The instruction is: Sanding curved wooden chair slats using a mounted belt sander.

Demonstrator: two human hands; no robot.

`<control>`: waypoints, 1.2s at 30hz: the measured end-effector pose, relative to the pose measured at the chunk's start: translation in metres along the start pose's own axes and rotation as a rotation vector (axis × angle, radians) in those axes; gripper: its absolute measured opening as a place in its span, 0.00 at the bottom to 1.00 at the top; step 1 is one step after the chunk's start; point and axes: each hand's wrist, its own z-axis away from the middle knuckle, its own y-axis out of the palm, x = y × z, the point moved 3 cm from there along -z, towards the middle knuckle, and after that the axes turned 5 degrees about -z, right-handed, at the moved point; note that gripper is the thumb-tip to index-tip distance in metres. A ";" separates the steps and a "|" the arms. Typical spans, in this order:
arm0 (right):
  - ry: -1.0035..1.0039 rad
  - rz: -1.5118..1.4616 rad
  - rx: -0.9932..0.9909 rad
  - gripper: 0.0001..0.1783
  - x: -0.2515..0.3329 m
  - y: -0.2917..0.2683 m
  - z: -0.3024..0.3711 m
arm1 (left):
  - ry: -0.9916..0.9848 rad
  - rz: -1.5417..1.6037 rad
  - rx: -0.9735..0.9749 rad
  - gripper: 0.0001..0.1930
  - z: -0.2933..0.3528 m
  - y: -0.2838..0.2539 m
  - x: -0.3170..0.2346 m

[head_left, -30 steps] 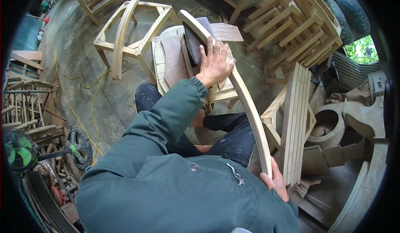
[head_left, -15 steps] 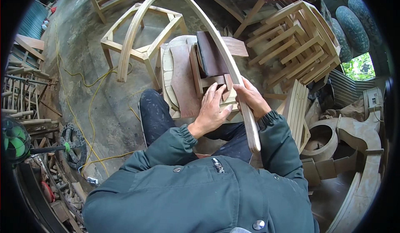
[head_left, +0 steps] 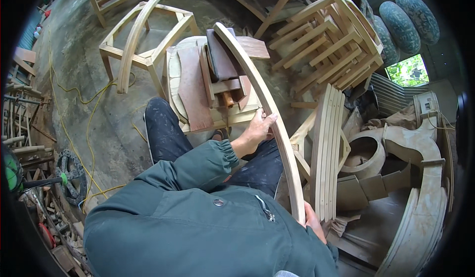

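A long, pale curved wooden slat (head_left: pixel 269 101) slants from above the low workbench down to my right side. My left hand (head_left: pixel 256 129) pinches it near its middle, thumb and fingers closed at its left edge. Close to my jacket, my right hand (head_left: pixel 312 222) grips the lower end, its fingers partly hidden by the slat. Beyond the left hand stands the low workbench (head_left: pixel 178 84), with a brown wavy-edged board (head_left: pixel 194 86) lying on it. Next to that board, a dark, flat-faced block (head_left: pixel 223 59) leans among upright wooden pieces, and an orange-brown wooden handle (head_left: pixel 227 100) sticks out toward me.
An open wooden frame (head_left: pixel 148 56) with another curved slat (head_left: pixel 132 44) across it stands left. Stacked frames (head_left: pixel 336 44) and a bundle of straight slats (head_left: pixel 326 153) lie right. A large carved wooden piece (head_left: pixel 420 153) sits far right. A yellow cord (head_left: pixel 91 143) crosses the floor.
The slat has come down toward me. My right hand has moved from its middle to its lower end, and my left hand has gone from the block on the workbench to the slat.
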 end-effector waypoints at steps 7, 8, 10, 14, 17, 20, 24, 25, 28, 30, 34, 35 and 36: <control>0.074 -0.294 -0.103 0.49 0.017 0.011 -0.027 | -0.020 0.142 0.150 0.25 0.000 0.003 -0.012; -0.061 -0.049 -0.203 0.49 0.028 0.011 -0.039 | -0.049 0.074 0.053 0.27 -0.002 -0.007 -0.014; -0.130 0.241 -0.307 0.50 0.049 0.014 -0.059 | -0.026 0.085 0.014 0.28 -0.001 -0.030 -0.022; -0.316 0.402 -0.305 0.51 0.090 0.028 -0.135 | 0.001 0.171 -0.088 0.26 0.008 -0.071 -0.032; -0.500 0.546 -0.309 0.50 0.126 0.047 -0.227 | 0.023 0.232 -0.155 0.23 0.019 -0.097 -0.033; -0.512 0.595 -0.288 0.52 0.173 0.064 -0.326 | 0.032 0.253 -0.145 0.22 0.024 -0.110 -0.036; -0.684 0.690 -0.292 0.51 0.230 0.075 -0.426 | 0.071 0.174 -0.169 0.21 0.027 -0.126 -0.040; -0.688 0.679 -0.282 0.51 0.244 0.082 -0.428 | 0.069 0.169 -0.182 0.21 0.031 -0.130 -0.042; -0.337 0.442 -0.093 0.50 0.264 0.096 -0.411 | 0.111 0.202 -0.283 0.20 0.046 -0.137 -0.053; -0.440 0.486 -0.135 0.51 0.228 0.083 -0.396 | 0.115 0.193 -0.267 0.20 0.045 -0.131 -0.054; -0.582 0.500 -0.203 0.50 0.154 0.066 -0.284 | 0.094 0.155 -0.215 0.24 0.035 -0.106 -0.046; -0.503 0.519 -0.225 0.50 0.132 0.060 -0.247 | 0.074 0.124 -0.191 0.26 0.031 -0.095 -0.044; -0.500 0.515 -0.258 0.50 0.109 0.053 -0.211 | 0.070 0.115 -0.144 0.30 0.023 -0.087 -0.036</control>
